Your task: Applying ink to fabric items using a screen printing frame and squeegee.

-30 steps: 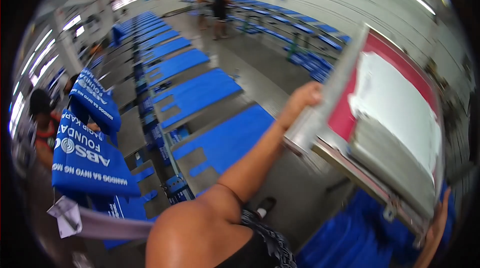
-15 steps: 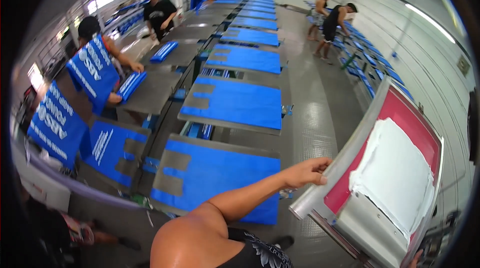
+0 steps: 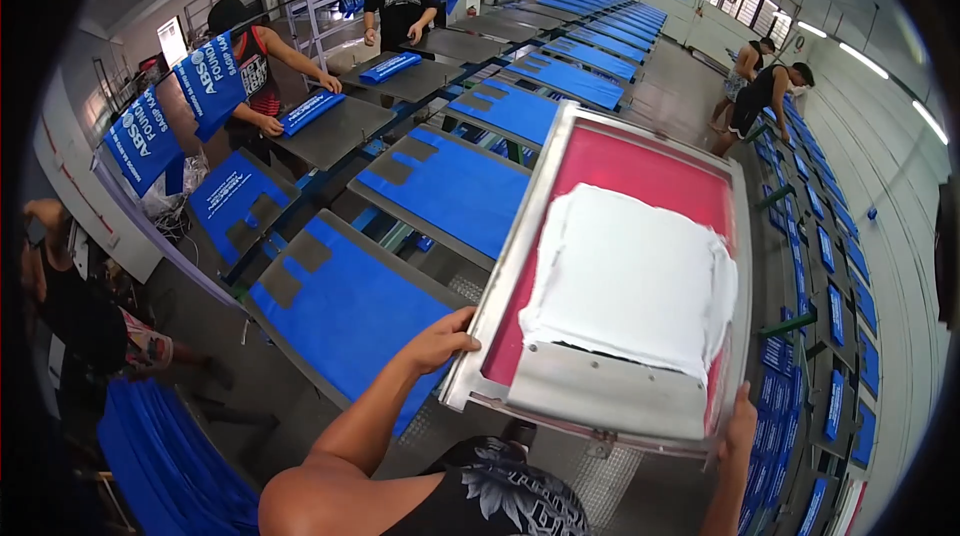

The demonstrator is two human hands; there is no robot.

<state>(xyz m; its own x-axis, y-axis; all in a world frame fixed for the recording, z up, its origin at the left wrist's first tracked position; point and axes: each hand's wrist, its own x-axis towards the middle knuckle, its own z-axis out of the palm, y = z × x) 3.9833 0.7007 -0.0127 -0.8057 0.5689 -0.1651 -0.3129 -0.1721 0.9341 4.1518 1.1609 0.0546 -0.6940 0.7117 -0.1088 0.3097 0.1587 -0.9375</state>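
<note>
Right now my left hand [image 3: 440, 341] curls over the near left corner of the metal-framed printing screen [image 3: 620, 276], fingers gripping its rim, and my right hand [image 3: 741, 423] clamps the near right corner, thumb wrapped over the edge. I hold the screen tilted above the long table row, its pink mesh smeared with white ink [image 3: 635, 276], just beside a flat blue bag [image 3: 360, 311]. Across the tables, two people handle folded blue bags [image 3: 311, 110]
</note>
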